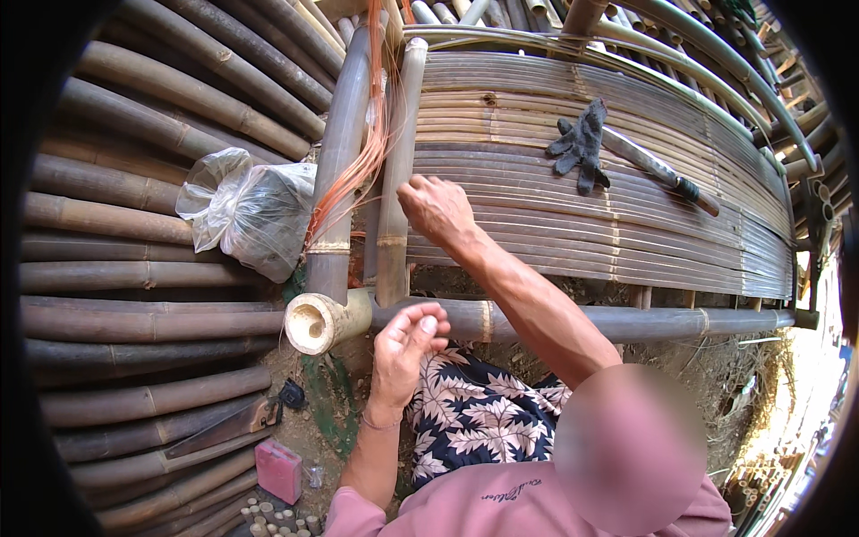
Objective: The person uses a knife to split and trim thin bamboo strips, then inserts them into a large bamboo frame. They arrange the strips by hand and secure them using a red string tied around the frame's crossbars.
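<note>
My right hand (436, 210) is closed, its knuckles beside the thinner bamboo pole (400, 170) at the end of a slatted bamboo bench (510, 210). Whatever its fingers hold, if anything, is hidden. Lower down, my left hand (407, 349) has its fingers curled and its thumb against them, close to the bench's long bamboo front rail (573, 322). Nothing I can name shows in it. A bundle of orange strands (365, 166) hangs over the thicker bamboo pole (340, 179), left of my right hand. That pole meets the cut, pale end of a bamboo tube (313, 324).
On the slats lie a dark grey glove (583, 148) and a long tool with a dark-wrapped handle (662, 170). A clear plastic bag (255, 210) rests on stacked bamboo poles (116, 210) at left. A saw (215, 425) and a pink box (278, 471) sit lower left.
</note>
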### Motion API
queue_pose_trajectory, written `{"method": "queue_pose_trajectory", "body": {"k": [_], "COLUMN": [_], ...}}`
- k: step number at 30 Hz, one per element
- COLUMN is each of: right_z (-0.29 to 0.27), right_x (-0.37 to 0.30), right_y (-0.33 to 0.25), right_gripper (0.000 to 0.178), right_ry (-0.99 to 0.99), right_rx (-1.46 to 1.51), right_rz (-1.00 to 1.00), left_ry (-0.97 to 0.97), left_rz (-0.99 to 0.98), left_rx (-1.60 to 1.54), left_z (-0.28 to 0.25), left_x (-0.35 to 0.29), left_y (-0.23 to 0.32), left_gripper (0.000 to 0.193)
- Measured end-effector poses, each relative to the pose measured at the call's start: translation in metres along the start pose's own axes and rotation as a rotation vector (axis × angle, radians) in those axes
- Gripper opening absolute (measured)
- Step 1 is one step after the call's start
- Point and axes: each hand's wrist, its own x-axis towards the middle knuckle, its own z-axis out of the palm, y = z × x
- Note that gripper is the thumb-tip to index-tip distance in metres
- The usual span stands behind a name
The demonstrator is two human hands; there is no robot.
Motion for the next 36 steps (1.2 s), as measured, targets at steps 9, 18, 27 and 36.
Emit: {"method": "queue_pose_trajectory", "body": {"k": [9,18,27,36], "right_z": [-0.127,-0.256,-0.319,-0.355], "right_x": [-0.202,-0.367,-0.408,-0.495], "right_y": [-0.076,-0.064,-0.059,0.022], "right_gripper": [0.014,0.02,0.022,0.015], "right_ry": [-0.156,-0.041,0.005,0.434], "right_rx": [0.815,1.087,0.611,0.465], "right_rz": [0.595,0.828,0.71,0.96], "left_ry": [-0.364,-0.166,-0.135,-0.032], "left_rz": [0.039,-0.151,-0.008,-0.004], "left_rx": [-0.402,-0.754,-0.403,-0.03], "left_z": [0.056,0.076,0.031,-0.009], "left_x": [0.07,0.13,0.21,0.203], "left_y": [0.004,0.039,0.151,0.174], "left_gripper": [0.052,0.018,0.026,0.037]}}
